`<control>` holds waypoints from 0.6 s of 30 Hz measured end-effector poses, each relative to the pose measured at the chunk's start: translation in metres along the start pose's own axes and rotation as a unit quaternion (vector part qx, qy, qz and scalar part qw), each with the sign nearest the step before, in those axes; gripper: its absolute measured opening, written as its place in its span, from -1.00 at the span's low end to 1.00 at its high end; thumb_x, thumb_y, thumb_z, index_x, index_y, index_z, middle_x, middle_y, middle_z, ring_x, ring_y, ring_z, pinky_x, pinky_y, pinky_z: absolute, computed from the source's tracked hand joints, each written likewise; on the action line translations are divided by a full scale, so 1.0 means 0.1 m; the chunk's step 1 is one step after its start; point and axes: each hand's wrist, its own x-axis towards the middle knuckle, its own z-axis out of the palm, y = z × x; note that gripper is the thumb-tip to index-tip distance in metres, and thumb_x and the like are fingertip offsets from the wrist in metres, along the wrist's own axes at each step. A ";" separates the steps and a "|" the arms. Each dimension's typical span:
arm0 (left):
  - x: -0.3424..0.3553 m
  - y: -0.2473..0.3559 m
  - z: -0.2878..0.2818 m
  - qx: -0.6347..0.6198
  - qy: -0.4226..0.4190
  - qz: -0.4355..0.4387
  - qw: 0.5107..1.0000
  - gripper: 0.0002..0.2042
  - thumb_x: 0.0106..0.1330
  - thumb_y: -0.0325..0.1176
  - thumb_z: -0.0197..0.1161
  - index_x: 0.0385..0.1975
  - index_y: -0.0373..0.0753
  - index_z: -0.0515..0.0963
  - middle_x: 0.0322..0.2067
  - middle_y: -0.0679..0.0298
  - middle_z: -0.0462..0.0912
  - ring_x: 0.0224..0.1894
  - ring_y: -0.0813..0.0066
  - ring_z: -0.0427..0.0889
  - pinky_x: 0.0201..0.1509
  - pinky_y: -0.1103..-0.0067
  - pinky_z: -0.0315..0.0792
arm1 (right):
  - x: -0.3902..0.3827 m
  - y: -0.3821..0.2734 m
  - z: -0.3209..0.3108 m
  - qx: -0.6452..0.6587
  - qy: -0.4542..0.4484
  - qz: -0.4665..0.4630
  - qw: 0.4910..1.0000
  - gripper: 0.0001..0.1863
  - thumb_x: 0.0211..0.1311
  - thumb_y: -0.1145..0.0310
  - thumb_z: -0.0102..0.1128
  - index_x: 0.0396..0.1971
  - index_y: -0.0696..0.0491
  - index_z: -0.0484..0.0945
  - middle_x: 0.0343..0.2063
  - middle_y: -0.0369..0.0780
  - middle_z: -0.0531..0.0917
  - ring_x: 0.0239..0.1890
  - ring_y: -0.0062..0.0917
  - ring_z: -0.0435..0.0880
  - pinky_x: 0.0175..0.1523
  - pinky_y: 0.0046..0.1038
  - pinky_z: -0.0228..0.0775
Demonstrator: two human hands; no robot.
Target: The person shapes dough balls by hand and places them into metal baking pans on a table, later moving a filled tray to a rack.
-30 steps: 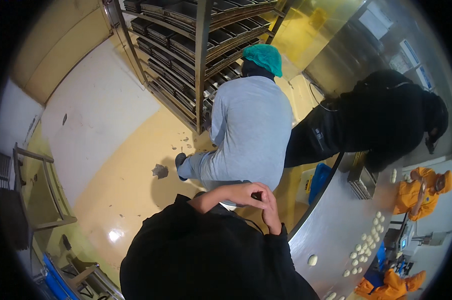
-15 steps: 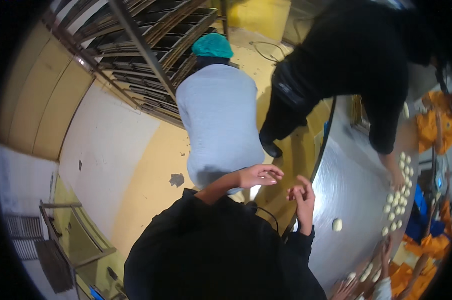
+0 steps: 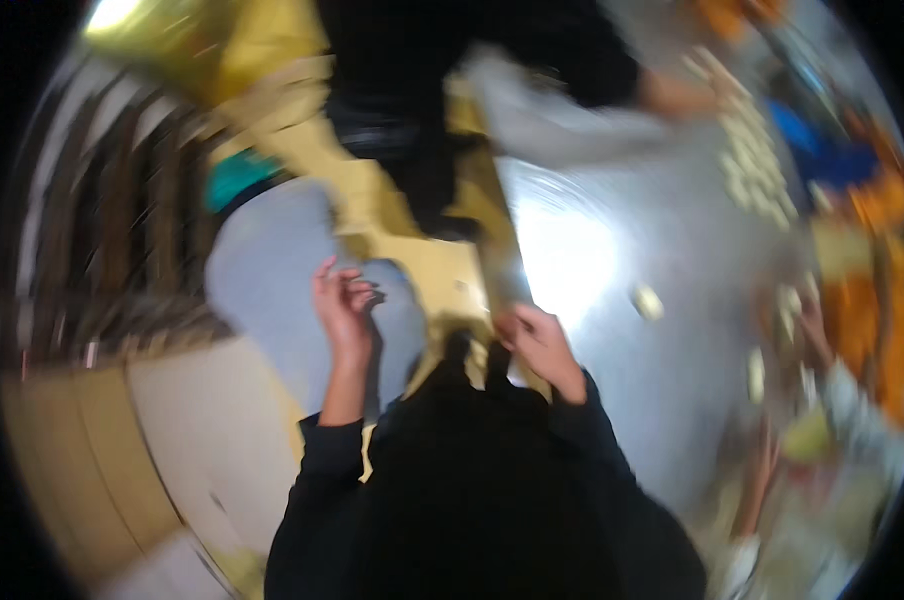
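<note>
Although blur softens most outlines, we list: our left hand (image 3: 344, 308), half open, fingers loosely bent, nothing seen in its grasp, in front of a co-worker's grey shirt (image 3: 272, 250), contact undeterminable; our right hand (image 3: 540, 342), fingers curled inward beside the near edge of a stainless-steel table (image 3: 612, 410), contents, if any, we cannot tell; one pale dough piece (image 3: 648, 302) on that table, right of and apart from our right hand; farther off, a cluster of dough pieces (image 3: 754, 165); at left, a rack (image 3: 122, 220).
</note>
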 end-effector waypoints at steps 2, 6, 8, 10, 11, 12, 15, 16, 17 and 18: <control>-0.23 -0.16 0.37 0.069 -0.139 -0.062 0.986 -0.76 0.46 -0.28 0.01 -0.01 -0.28 0.41 -0.32 0.25 0.55 -0.38 0.60 0.59 -0.31 0.70 0.49 | -0.16 -0.23 -0.15 -0.039 0.112 0.006 0.993 -0.85 0.33 0.38 0.14 -0.28 0.15 0.58 -0.51 -0.36 0.54 -0.47 -0.72 0.43 -0.33 -0.60 0.32; -0.83 -0.97 1.27 0.172 -0.462 -0.160 0.855 -0.73 0.37 -0.44 0.00 0.03 -0.32 0.42 -0.23 0.24 0.59 -0.26 0.49 0.61 -0.09 0.61 0.48 | -0.83 -0.21 -0.98 -0.103 0.369 -0.005 0.924 -0.80 0.21 0.50 0.17 -0.17 0.16 0.59 -0.47 -0.32 0.64 -0.47 -0.76 0.51 -0.33 -0.68 0.35; -1.16 -1.09 1.71 0.211 -0.544 -0.152 0.798 -0.74 0.31 -0.47 0.17 -0.03 -0.35 0.49 -0.25 0.19 0.61 -0.21 0.50 0.62 -0.08 0.59 0.49 | -1.15 -0.08 -1.32 -0.146 0.481 0.054 0.863 -0.66 0.13 0.47 0.27 -0.06 0.16 0.53 -0.30 -0.23 0.63 -0.38 -0.65 0.55 -0.27 -0.61 0.40; -1.24 -1.45 1.99 0.253 -0.591 -0.124 0.756 -0.69 0.25 -0.37 0.27 -0.05 -0.38 0.52 -0.23 0.12 0.63 -0.22 0.46 0.64 -0.10 0.57 0.50 | -1.34 0.08 -1.56 -0.276 0.495 0.068 0.821 -0.51 0.04 0.41 0.35 0.02 0.15 0.47 -0.14 -0.14 0.56 -0.27 -0.49 0.57 -0.18 -0.49 0.43; -1.29 -1.56 2.15 0.293 -0.600 -0.096 0.738 -0.66 0.24 -0.35 0.28 -0.04 -0.38 0.52 -0.22 0.10 0.64 -0.22 0.44 0.64 -0.10 0.56 0.51 | -1.39 0.18 -1.66 -0.337 0.499 0.074 0.795 -0.43 0.00 0.38 0.39 0.07 0.14 0.44 -0.06 -0.10 0.53 -0.21 -0.42 0.58 -0.13 -0.44 0.45; -1.34 -1.67 2.28 0.334 -0.609 -0.069 0.716 -0.64 0.23 -0.32 0.29 -0.02 -0.38 0.51 -0.21 0.08 0.64 -0.22 0.42 0.65 -0.10 0.55 0.51 | -1.41 0.31 -1.75 -0.384 0.477 0.048 0.789 -0.36 -0.04 0.36 0.42 0.10 0.14 0.41 -0.03 -0.07 0.49 -0.16 -0.35 0.57 -0.08 -0.38 0.44; -1.45 -2.08 2.52 0.399 -0.578 0.015 0.712 -0.61 0.19 -0.28 0.31 -0.03 -0.37 0.54 -0.22 0.05 0.66 -0.23 0.33 0.66 -0.09 0.50 0.50 | -1.32 0.47 -1.94 -0.442 0.436 0.010 0.784 -0.30 -0.13 0.26 0.47 0.09 0.13 0.43 -0.03 -0.05 0.46 -0.07 -0.16 0.53 0.02 -0.22 0.38; -1.48 -2.19 2.60 0.401 -0.576 0.026 0.712 -0.62 0.19 -0.28 0.30 -0.04 -0.37 0.55 -0.24 0.06 0.66 -0.23 0.31 0.66 -0.09 0.49 0.50 | -1.28 0.46 -2.02 -0.440 0.431 0.021 0.787 -0.33 -0.14 0.26 0.48 0.05 0.12 0.46 -0.05 -0.06 0.47 -0.08 -0.16 0.53 0.01 -0.22 0.38; -1.52 -2.23 2.69 0.404 -0.575 0.037 0.710 -0.62 0.18 -0.29 0.30 -0.06 -0.38 0.56 -0.25 0.06 0.67 -0.24 0.29 0.67 -0.09 0.48 0.50 | -1.23 0.46 -2.09 -0.436 0.428 0.032 0.791 -0.36 -0.14 0.26 0.48 0.02 0.11 0.49 -0.06 -0.07 0.48 -0.09 -0.16 0.53 0.00 -0.23 0.39; -1.56 -2.25 2.75 0.407 -0.573 0.049 0.709 -0.63 0.18 -0.29 0.30 -0.08 -0.39 0.57 -0.26 0.06 0.67 -0.24 0.27 0.67 -0.09 0.47 0.50 | -1.21 0.45 -2.16 -0.432 0.424 0.042 0.794 -0.40 -0.15 0.26 0.48 -0.02 0.10 0.52 -0.08 -0.08 0.49 -0.11 -0.17 0.53 -0.01 -0.23 0.39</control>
